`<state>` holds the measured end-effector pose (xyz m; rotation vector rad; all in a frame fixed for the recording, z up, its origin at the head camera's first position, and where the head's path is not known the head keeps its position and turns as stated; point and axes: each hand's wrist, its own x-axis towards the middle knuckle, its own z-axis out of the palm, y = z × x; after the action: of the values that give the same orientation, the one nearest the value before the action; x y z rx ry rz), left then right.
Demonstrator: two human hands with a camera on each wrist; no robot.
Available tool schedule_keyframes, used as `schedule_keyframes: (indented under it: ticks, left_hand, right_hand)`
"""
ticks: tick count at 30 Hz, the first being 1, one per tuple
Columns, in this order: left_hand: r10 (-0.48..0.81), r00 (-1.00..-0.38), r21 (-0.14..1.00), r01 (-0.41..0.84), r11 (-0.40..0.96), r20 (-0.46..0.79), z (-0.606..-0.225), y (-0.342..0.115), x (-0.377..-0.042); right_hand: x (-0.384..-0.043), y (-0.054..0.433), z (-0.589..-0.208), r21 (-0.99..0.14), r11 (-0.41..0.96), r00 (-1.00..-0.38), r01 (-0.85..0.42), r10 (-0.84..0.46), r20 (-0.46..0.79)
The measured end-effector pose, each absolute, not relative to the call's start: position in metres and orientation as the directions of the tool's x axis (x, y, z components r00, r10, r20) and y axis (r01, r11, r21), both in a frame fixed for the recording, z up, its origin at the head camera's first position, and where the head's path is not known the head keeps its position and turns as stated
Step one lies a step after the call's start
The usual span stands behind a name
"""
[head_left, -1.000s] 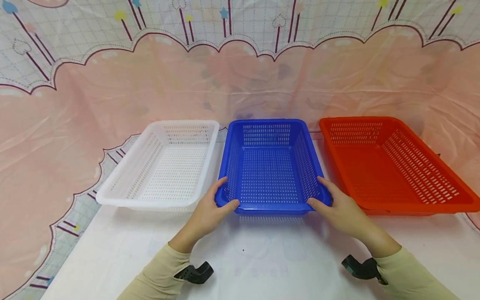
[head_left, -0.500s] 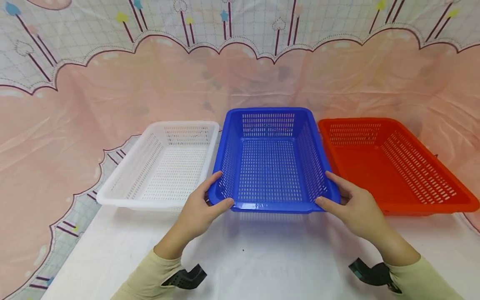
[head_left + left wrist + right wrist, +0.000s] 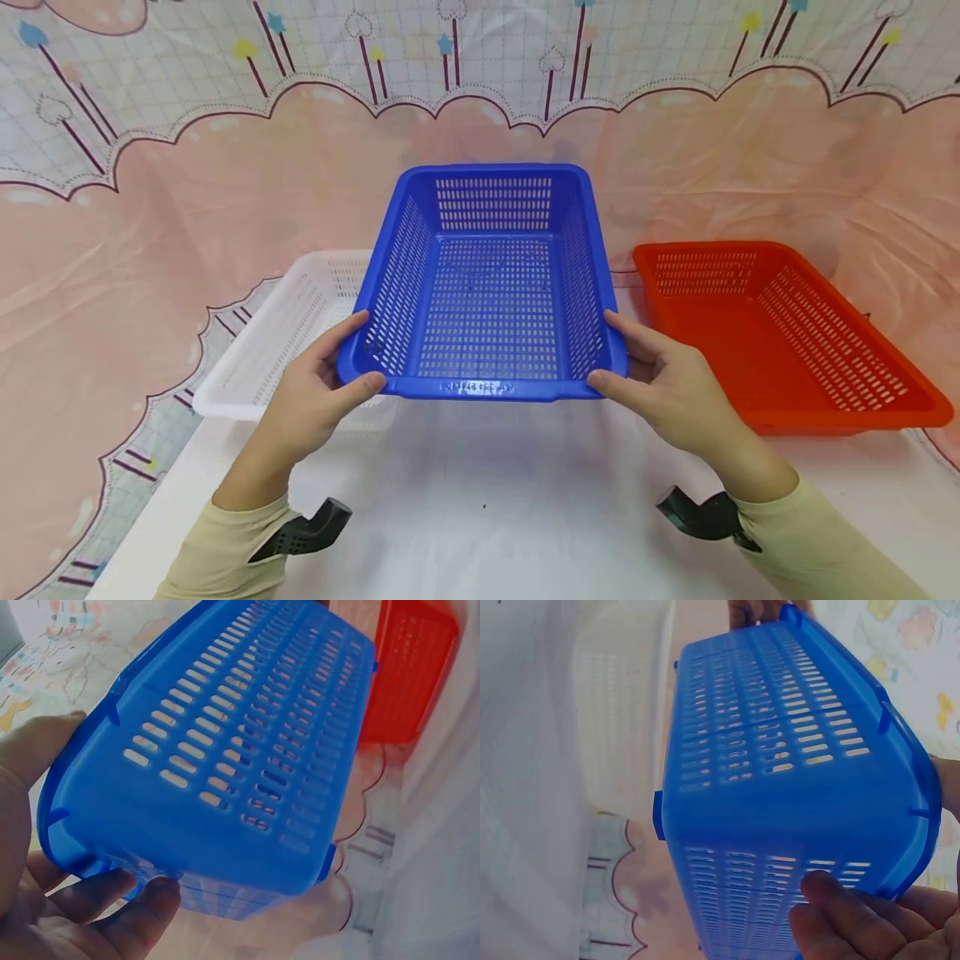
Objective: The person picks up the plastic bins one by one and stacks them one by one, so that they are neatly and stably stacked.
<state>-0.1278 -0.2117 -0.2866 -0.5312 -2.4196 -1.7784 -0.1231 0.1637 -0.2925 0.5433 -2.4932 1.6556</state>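
Both hands hold a blue plastic basket (image 3: pixel 487 300) in the air by its two near corners, with its inside facing me and nothing in it. My left hand (image 3: pixel 303 400) grips the near left corner, thumb over the rim. At the near right corner my right hand (image 3: pixel 667 387) does the same. In the left wrist view, fingers (image 3: pixel 150 915) press the slotted outer wall under the rim. The right wrist view has curled fingers (image 3: pixel 855 915) against the basket's side wall. Partly covered by the blue basket is a white basket (image 3: pixel 255 367) on the left.
A red basket (image 3: pixel 780 350) stands on the right of the white-covered table (image 3: pixel 495 533). Behind hangs a pink cloth (image 3: pixel 225 183) with a printed candle pattern. A black wrist camera (image 3: pixel 307 529) sticks out from the left sleeve, another (image 3: pixel 701 512) from the right.
Both hands have lifted the blue basket off the table, up and toward the left, so it now overlaps the white basket in the head view. The white and red baskets have stayed in place.
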Motion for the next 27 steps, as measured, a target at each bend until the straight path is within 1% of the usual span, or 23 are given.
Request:
schedule_keyframes:
  ticks: [2,8,11,13,16,19,22,27]
  left_hand:
    - [0.233,-0.928,0.908,0.344,0.238,0.291,-0.286,-0.215,-0.130]
    - [0.230,-0.916,0.898,0.378,0.227,0.328,-0.283,-0.249,-0.137]
    - [0.221,-0.917,0.895,0.381,0.232,0.332,-0.285,-0.268,-0.141]
    - [0.215,-0.913,0.899,0.389,0.203,0.347,-0.287,-0.282,-0.143]
    - [0.220,-0.896,0.901,0.418,0.116,0.387,-0.289,-0.301,-0.145]
    - [0.230,-0.864,0.888,0.459,-0.008,0.448,-0.291,-0.317,-0.146]
    - [0.220,-0.841,0.869,0.472,-0.148,0.494,-0.294,-0.328,-0.147]
    - [0.181,-0.826,0.832,0.474,-0.289,0.534,-0.299,-0.346,-0.148]
  right_hand:
    - [-0.121,0.162,-0.287,-0.865,0.365,-0.933,-0.343,-0.236,0.270]
    - [-0.137,0.134,-0.286,-0.855,0.359,-0.917,-0.374,-0.281,0.283]
    - [-0.144,0.117,-0.287,-0.864,0.335,-0.913,-0.376,-0.295,0.283]
    - [-0.147,0.106,-0.289,-0.872,0.317,-0.911,-0.373,-0.301,0.280]
    - [-0.150,0.088,-0.290,-0.888,0.282,-0.908,-0.364,-0.321,0.270]
    - [-0.153,0.071,-0.292,-0.901,0.244,-0.902,-0.358,-0.340,0.267]
    - [-0.157,0.057,-0.295,-0.906,0.214,-0.894,-0.364,-0.351,0.277]
    - [-0.161,0.035,-0.299,-0.918,0.167,-0.888,-0.358,-0.365,0.280]
